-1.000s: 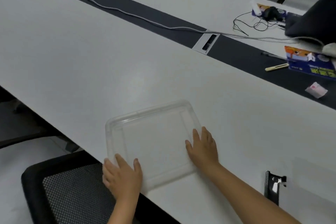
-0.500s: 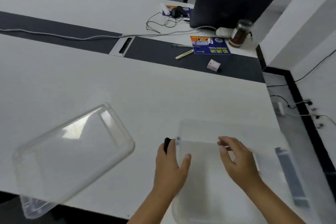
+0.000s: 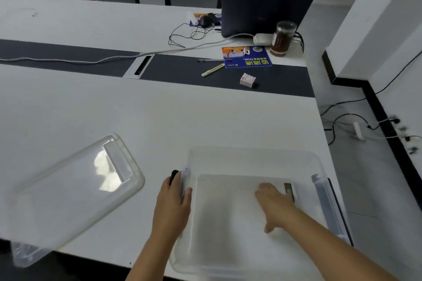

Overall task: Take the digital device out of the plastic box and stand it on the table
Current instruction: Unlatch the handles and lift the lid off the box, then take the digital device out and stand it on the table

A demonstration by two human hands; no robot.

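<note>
Clear plastic blurred most of what lay in the plastic box, but a small dark slab, the digital device by my reading, lay flat on the box floor toward its right wall, just past the fingertips of the right hand. That hand was down inside the box with its fingers spread and loose, its grip unclosed and holding nothing; whether the fingertips touched the device I could not tell. It seemed placed to slide onto the slab and pinch it up.

At the box's left rim the left hand was wrapped over the wall beside a dark latch, its grip closed on the rim, probably to keep the light box from skating while the other hand worked. Its lid lay off to the left, partly overhanging the near edge of the bench, so the opening was free.

White bench top stretched away bare in front of the box, leaving room to stand the device. A dark strip with a cable slot ran across the middle, carrying a pen and a small carton. Farther off stood a laptop, a jar and a blue leaflet. Cables trailed on the floor at right.
</note>
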